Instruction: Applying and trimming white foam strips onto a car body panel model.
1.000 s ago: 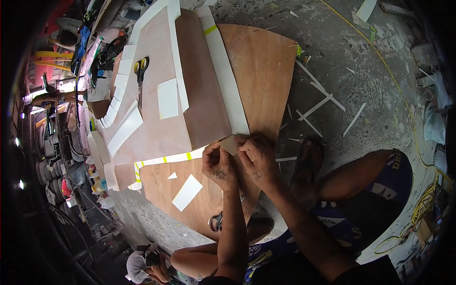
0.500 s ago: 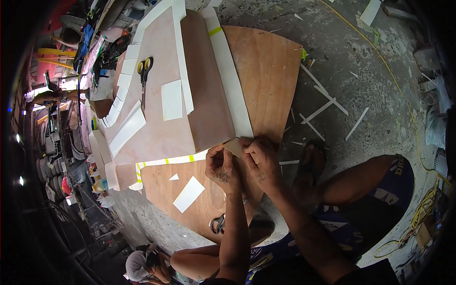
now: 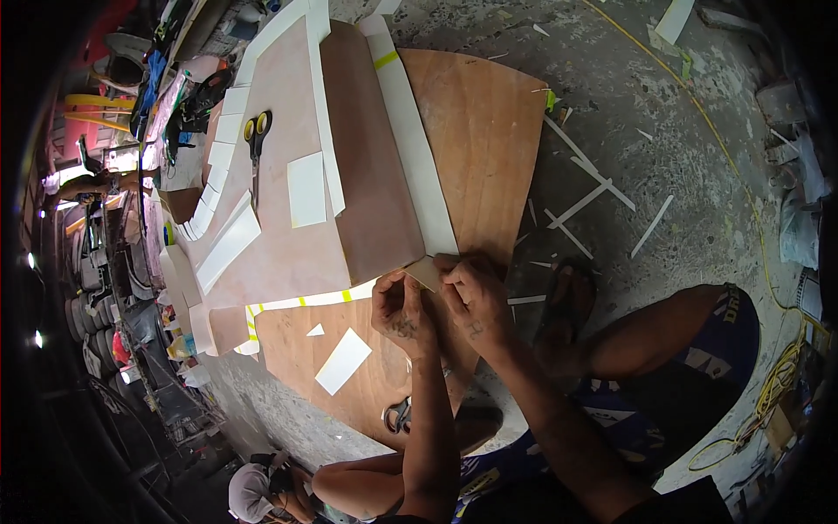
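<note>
My left hand [image 3: 403, 316] and my right hand [image 3: 475, 301] pinch a small cream-coloured piece of sheet [image 3: 424, 272] between thumbs and fingers. They hold it at the near corner of a large pinkish-brown angular shell [image 3: 371, 148]. White strips [image 3: 417, 148] line the shell's edges, fixed in places with yellow-green tape [image 3: 346, 295]. On top of the shell lie black-and-yellow scissors [image 3: 256, 140], a white rectangular sheet [image 3: 307, 190] and a long white piece [image 3: 229, 244]. My fingers partly hide the small piece.
The shell rests on a plywood board [image 3: 476, 131] on a concrete floor. A white offcut [image 3: 344, 361] and second scissors [image 3: 397, 416] lie near my left forearm. Narrow white strips [image 3: 580, 203] litter the right floor, beside a yellow cord [image 3: 717, 131]. Another person [image 3: 262, 491] crouches at lower left.
The view has shifted slightly, so the shell and board sit a little further left. Both hands keep their pinch on the small piece, with hardly any movement.
</note>
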Demonstrator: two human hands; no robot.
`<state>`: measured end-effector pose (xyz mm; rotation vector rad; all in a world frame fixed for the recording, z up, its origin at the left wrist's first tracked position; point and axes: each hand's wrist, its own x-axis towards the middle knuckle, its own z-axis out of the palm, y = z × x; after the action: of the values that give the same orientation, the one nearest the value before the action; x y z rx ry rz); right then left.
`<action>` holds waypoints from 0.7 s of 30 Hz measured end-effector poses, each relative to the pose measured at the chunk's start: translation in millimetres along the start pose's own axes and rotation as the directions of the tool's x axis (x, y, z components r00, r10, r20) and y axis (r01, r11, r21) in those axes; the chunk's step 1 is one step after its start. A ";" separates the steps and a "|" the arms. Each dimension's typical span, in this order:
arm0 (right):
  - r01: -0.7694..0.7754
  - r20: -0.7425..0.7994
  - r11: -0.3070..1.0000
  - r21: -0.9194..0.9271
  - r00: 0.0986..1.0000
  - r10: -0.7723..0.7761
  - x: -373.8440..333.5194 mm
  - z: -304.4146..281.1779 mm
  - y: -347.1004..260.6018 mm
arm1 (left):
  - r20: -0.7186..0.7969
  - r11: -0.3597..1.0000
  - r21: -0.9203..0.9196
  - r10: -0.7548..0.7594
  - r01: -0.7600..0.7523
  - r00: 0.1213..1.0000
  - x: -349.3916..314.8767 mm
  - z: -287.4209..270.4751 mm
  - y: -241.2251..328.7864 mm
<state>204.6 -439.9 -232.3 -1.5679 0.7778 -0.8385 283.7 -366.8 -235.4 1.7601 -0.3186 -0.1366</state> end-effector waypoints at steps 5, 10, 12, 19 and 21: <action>0.009 -0.025 1.000 0.011 1.000 -0.009 -0.6 0.0 3.1 | 0.008 1.000 0.003 0.016 -0.016 1.000 0.2 0.8 -0.1; -0.013 -0.042 0.999 0.033 0.999 0.014 1.6 -1.9 -0.2 | 0.010 0.999 0.020 0.045 -0.045 0.999 0.2 2.1 0.0; 0.006 -0.050 0.999 0.035 0.999 -0.004 2.1 -1.8 -1.1 | 0.007 1.000 0.012 0.013 -0.013 1.000 -0.6 0.9 -0.5; -0.009 -0.057 0.999 0.053 0.998 0.012 1.2 0.2 0.6 | 0.007 1.000 0.004 0.015 -0.015 1.000 -1.0 1.1 1.6; -0.003 -0.070 0.998 0.062 0.998 0.007 1.2 0.9 1.2 | 0.000 0.999 0.027 -0.019 0.019 1.000 -1.3 1.7 4.6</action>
<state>205.9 -440.6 -233.5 -1.4876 0.7982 -0.9096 281.4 -368.9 -231.4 1.7901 -0.3053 -0.1461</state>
